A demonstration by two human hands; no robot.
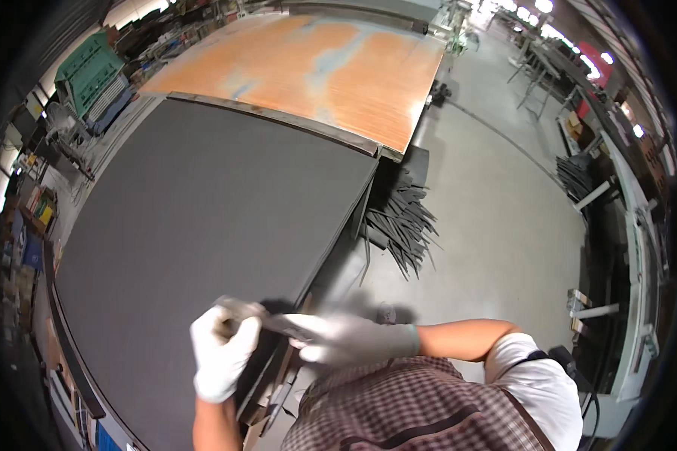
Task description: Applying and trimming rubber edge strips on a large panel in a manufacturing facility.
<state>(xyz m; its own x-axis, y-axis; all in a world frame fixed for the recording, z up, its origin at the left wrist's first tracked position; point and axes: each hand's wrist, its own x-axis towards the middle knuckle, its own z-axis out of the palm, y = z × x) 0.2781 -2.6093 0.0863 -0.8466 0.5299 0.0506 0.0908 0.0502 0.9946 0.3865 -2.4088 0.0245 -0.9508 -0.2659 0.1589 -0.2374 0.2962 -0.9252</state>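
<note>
A large dark grey sheet [203,203] lies flat on the table in front of me. Over its near right edge, my left hand [222,357], in a white glove, is closed with curled fingers around a greyish, blurred thing [239,307] whose kind I cannot make out. My right hand [346,338], also gloved, is smeared by motion just to the right. A dark narrow piece [282,325] spans the gap between the two hands. Whether the right fingers grip that piece is too blurred to tell.
Beyond the sheet, a dark bar [271,114] borders an orange-brown board [293,64] with pale streaks. Many dark strips [402,222] hang in a bundle at the table's right side, above the grey floor [489,233]. Racks [624,301] stand far right; a green panel [90,75] stands far left.
</note>
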